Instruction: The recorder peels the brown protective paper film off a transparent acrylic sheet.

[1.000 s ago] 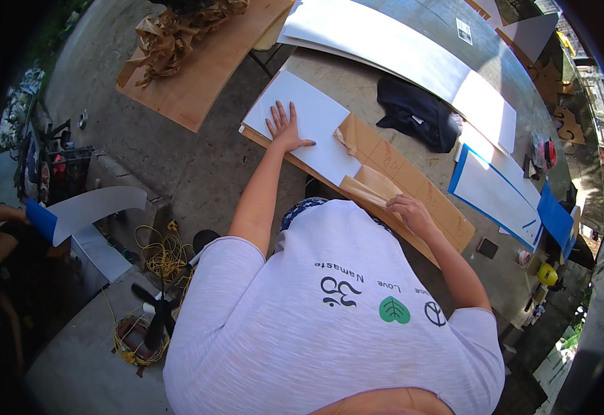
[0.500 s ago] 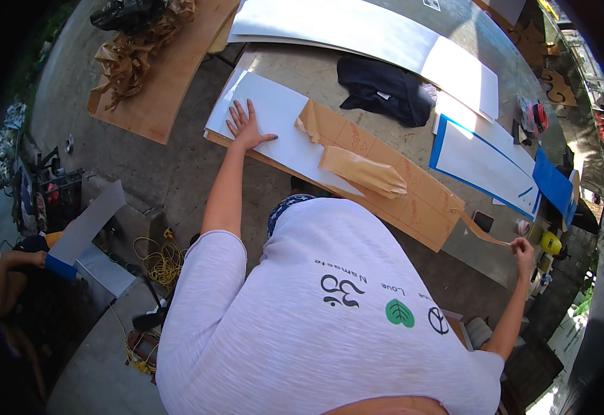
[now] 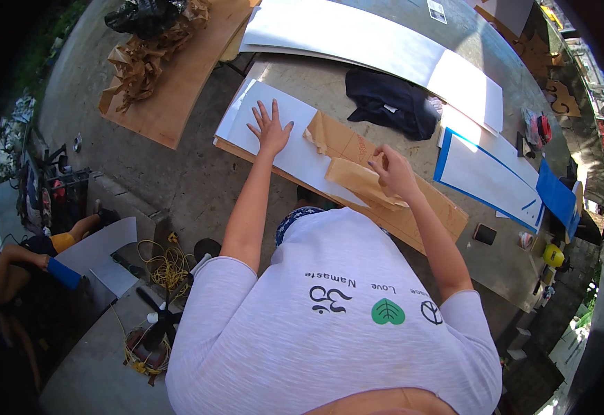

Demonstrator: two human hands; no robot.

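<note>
A long white panel [image 3: 246,124] lies slantwise on the table, partly covered by brown protective paper [image 3: 440,211] with a torn edge. A loose flap of the paper [image 3: 357,180] is folded back over the middle. My left hand [image 3: 271,130] rests flat on the bare white part, fingers spread. Over the paper, just beyond the flap, is my right hand [image 3: 393,171], its thumb and forefinger apart with nothing visible between them. Whether its fingertips touch the paper I cannot tell.
Beyond lie a dark cloth [image 3: 388,104], long white sheets [image 3: 371,41] and a blue-edged white panel [image 3: 485,173]. A phone [image 3: 484,234] and yellow tape measure [image 3: 552,257] sit at right. Crumpled brown paper [image 3: 139,66] lies far left. Another person's arm [image 3: 15,263] holds a sheet at left.
My right hand has come back from the far right, where it pulled a thin paper strip, to the middle of the panel. The strip is out of sight. My left hand stays flat.
</note>
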